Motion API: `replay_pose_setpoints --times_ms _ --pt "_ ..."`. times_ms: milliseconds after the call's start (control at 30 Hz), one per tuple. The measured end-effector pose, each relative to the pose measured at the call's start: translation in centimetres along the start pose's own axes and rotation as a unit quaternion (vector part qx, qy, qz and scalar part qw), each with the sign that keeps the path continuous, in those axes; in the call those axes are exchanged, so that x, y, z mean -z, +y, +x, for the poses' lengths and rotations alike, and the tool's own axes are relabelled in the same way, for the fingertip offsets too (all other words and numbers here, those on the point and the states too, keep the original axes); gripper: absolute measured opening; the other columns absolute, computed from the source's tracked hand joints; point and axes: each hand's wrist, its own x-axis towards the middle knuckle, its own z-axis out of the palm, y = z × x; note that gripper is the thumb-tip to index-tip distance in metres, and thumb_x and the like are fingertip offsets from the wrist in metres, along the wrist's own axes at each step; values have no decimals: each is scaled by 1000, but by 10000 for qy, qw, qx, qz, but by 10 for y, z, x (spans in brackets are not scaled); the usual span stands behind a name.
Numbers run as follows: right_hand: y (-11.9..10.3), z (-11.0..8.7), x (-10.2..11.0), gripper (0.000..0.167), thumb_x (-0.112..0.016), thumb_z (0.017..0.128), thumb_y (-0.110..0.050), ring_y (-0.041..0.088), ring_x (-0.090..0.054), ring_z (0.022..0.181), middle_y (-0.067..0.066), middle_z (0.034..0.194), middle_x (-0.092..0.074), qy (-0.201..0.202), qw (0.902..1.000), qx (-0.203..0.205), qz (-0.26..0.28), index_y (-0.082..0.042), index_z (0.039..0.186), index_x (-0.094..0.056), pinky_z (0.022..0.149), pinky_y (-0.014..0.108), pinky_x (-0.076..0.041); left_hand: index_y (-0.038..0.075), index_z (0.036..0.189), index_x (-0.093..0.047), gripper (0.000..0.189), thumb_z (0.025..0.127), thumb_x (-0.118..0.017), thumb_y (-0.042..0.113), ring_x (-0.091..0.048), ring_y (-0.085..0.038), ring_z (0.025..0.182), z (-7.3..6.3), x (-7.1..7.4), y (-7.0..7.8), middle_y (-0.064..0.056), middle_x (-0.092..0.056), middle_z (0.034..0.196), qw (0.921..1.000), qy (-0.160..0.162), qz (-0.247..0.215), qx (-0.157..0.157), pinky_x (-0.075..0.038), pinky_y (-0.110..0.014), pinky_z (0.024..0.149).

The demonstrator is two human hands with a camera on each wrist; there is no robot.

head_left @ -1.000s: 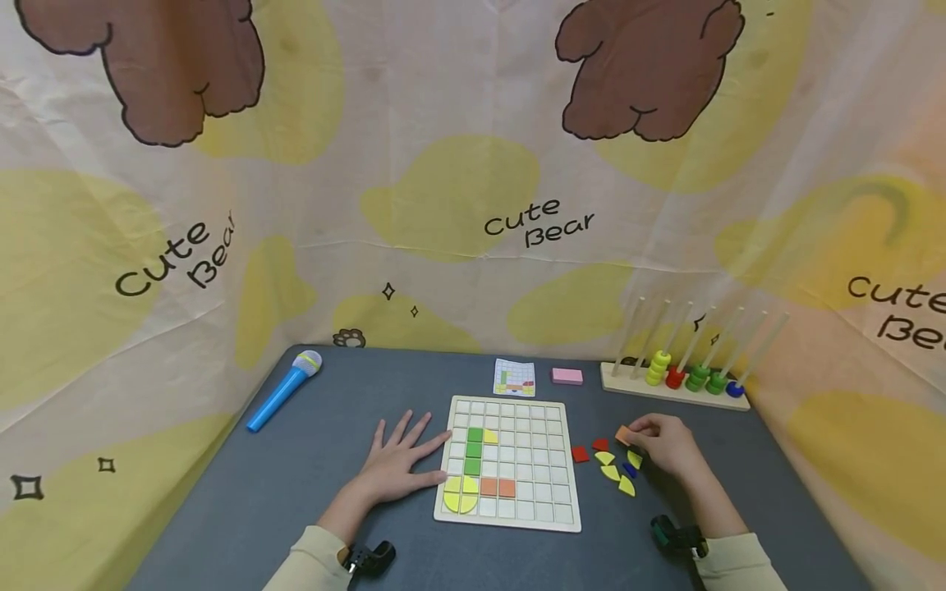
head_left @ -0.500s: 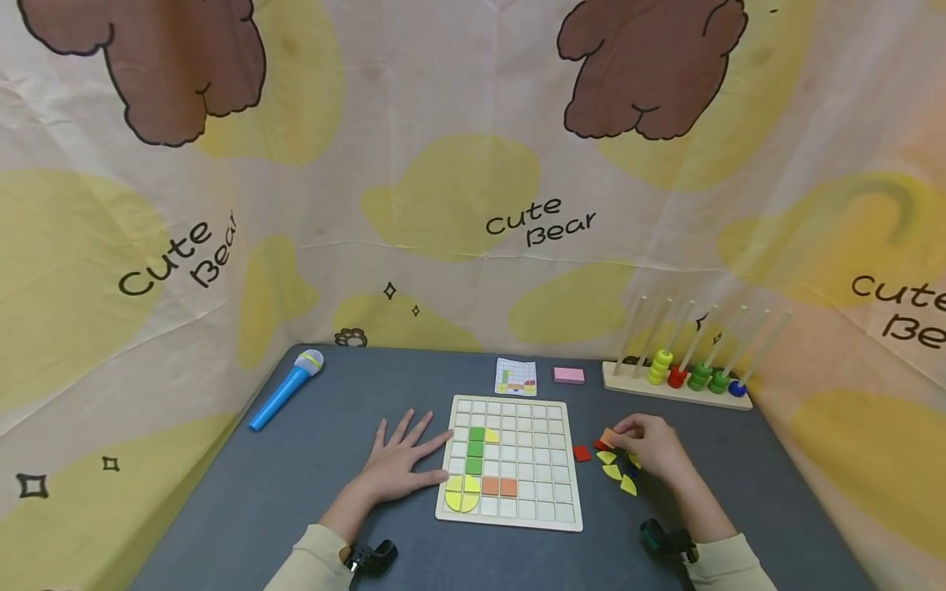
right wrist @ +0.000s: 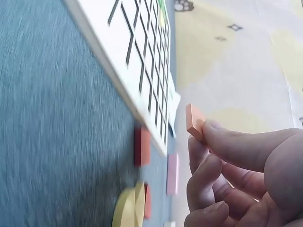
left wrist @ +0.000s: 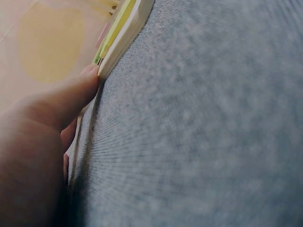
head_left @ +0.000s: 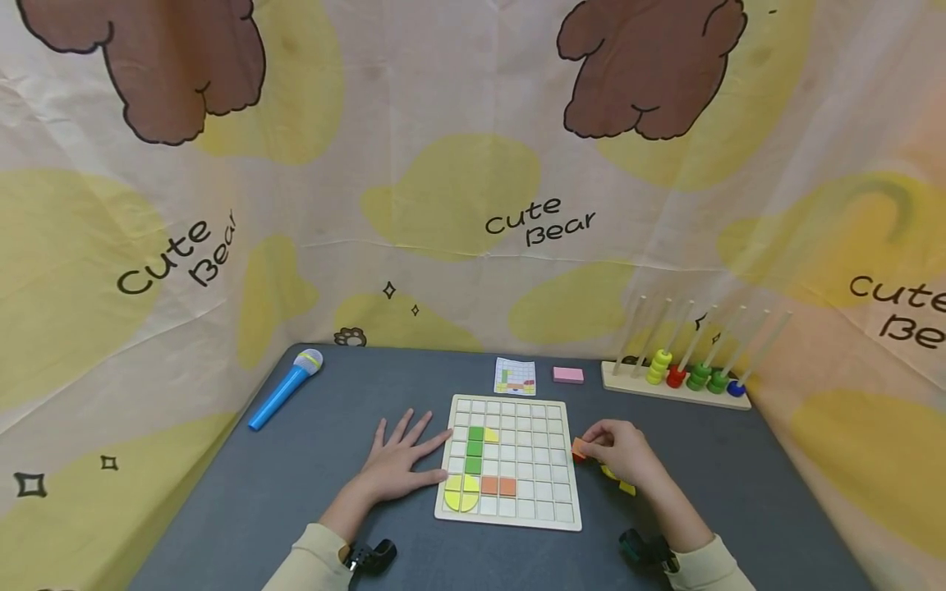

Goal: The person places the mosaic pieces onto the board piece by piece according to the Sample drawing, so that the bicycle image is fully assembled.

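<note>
Between thumb and fingertips my right hand [head_left: 622, 450] pinches an orange square tile [right wrist: 194, 121], held up just off the right edge of the white grid board [head_left: 543, 476]. Under that hand lie a red tile [right wrist: 141, 146] and yellow quarter-round tiles [right wrist: 125, 208], partly covered in the head view. My left hand [head_left: 399, 466] lies spread flat on the table, its thumb and a fingertip at the board's left edge. On the board sit a column of green tiles [head_left: 474, 449], two orange tiles [head_left: 498, 487], a yellow circle of quarter pieces [head_left: 461, 493] and one yellow quarter piece [head_left: 491, 436].
A printed pattern card [head_left: 515, 377] and a pink block [head_left: 567, 375] lie behind the board. At the back right stands a peg rack [head_left: 676, 386] with coloured beads. A blue toy microphone [head_left: 286, 390] lies at the left. A patterned cloth hangs behind the table.
My right hand has carried the orange tile leftward from the loose pieces to the board's right edge. My left hand has stayed in place.
</note>
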Motion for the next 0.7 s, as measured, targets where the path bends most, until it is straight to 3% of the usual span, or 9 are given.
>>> replay_pose_setpoints --times_ms 700 --pt "-30 -12 -52 12 -82 85 -15 15 -54 69 -1 73 -61 -851 9940 608 326 -12 82 -70 58 27 -43 46 155 -35 75 89 -50 78 -3 -37 157 -1 -2 -1 0 -18 170 9999 90 -48 -4 6 -73 116"
